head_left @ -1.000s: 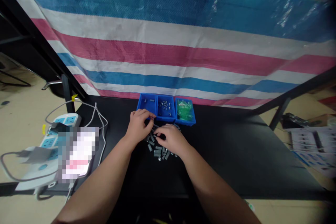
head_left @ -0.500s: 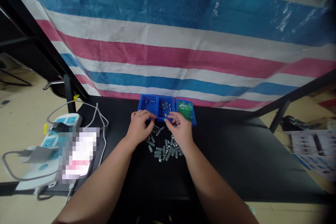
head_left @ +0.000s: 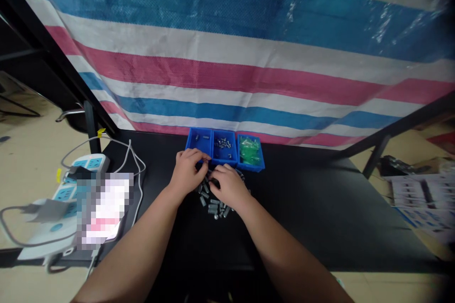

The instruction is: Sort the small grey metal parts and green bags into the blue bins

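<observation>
While both hands are held low over the work, a loose heap of short grey metal cylindrical parts (head_left: 213,207) is recorded on the black surface (head_left: 302,227), directly in front of a blue plastic parts tray (head_left: 223,149) divided into three compartments. The left hand (head_left: 186,171) is positioned at the tray's near rim, its fingers (head_left: 197,155) curled inward toward the thumb. The right hand (head_left: 229,187) is arched over the heap just beside the left, with its fingertips (head_left: 215,175) turned down at the heap's upper edge. Both grips are curled, but whether either is closed on a part cannot be determined, as the fingers obscure any contents. A few small pieces are observed in the left compartment (head_left: 198,141), a larger scatter of small screw-like metal pieces is contained in the middle compartment (head_left: 223,148), and the right compartment (head_left: 250,150) is occupied by green items in clear plastic, their exact nature unconfirmed. The bulk of the cylindrical parts is found outside the tray, on the surface. A power strip (head_left: 85,163), a white cable (head_left: 139,184) and a pixelated object (head_left: 104,208) are noted to the left, and a striped tarpaulin (head_left: 227,75) is hung behind.
</observation>
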Demonstrator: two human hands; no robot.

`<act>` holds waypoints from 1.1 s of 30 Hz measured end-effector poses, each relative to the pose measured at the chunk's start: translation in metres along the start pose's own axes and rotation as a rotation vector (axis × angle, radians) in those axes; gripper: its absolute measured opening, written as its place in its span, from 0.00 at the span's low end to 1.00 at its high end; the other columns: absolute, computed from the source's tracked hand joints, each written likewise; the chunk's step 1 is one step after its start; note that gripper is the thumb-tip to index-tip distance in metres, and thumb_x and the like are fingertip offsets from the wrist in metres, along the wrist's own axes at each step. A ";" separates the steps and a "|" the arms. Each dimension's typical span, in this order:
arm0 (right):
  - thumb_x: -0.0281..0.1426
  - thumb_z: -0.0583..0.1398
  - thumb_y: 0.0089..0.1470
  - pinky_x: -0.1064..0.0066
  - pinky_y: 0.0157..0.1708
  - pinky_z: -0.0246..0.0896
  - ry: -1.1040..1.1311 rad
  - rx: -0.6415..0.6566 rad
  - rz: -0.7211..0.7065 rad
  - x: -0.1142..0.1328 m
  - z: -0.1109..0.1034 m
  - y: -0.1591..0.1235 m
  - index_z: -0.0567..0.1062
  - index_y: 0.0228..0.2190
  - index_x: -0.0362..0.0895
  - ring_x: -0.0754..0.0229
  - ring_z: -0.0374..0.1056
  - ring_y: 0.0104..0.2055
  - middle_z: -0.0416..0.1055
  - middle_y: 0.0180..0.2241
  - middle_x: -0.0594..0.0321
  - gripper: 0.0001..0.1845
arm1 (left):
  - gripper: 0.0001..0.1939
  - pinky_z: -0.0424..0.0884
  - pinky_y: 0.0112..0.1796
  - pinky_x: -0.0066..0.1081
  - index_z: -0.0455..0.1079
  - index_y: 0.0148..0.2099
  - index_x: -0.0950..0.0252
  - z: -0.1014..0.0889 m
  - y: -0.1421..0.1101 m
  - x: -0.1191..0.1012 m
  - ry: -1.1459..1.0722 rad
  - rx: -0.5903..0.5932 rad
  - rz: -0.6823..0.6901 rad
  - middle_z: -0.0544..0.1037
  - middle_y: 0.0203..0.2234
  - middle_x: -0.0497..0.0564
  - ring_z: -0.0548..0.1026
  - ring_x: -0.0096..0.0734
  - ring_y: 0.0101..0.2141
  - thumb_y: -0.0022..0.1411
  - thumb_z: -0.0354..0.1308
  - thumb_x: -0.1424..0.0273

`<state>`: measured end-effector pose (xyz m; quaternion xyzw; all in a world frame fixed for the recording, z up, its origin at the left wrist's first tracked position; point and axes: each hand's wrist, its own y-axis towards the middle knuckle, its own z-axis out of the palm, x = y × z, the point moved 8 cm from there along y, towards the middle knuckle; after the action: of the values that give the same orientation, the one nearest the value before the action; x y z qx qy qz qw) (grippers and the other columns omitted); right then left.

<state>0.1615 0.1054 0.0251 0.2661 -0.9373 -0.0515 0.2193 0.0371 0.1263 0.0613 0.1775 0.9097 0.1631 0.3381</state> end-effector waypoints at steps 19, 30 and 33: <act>0.28 0.60 0.60 0.61 0.49 0.65 0.104 -0.291 -0.001 -0.013 -0.032 -0.001 0.80 0.43 0.47 0.53 0.68 0.44 0.75 0.40 0.58 0.11 | 0.09 0.59 0.49 0.42 0.76 0.41 0.58 -0.004 0.000 -0.001 -0.001 -0.017 -0.006 0.80 0.38 0.48 0.75 0.39 0.43 0.64 0.54 0.72; 0.31 0.64 0.56 0.63 0.42 0.57 -0.128 -0.035 0.043 -0.004 0.008 0.003 0.78 0.32 0.47 0.53 0.64 0.40 0.75 0.32 0.62 0.01 | 0.09 0.59 0.48 0.42 0.76 0.41 0.57 -0.004 0.000 0.001 -0.003 -0.036 -0.003 0.81 0.39 0.47 0.75 0.39 0.44 0.64 0.55 0.72; 0.29 0.65 0.52 0.64 0.42 0.57 -0.129 -0.037 0.037 -0.002 0.008 0.002 0.76 0.30 0.47 0.53 0.64 0.40 0.75 0.31 0.62 0.02 | 0.09 0.59 0.49 0.42 0.76 0.41 0.57 -0.004 0.000 0.000 0.000 -0.030 -0.002 0.81 0.39 0.48 0.75 0.39 0.44 0.64 0.55 0.72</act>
<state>0.1587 0.1078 0.0171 0.2409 -0.9530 -0.0817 0.1643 0.0346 0.1256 0.0638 0.1715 0.9074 0.1763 0.3408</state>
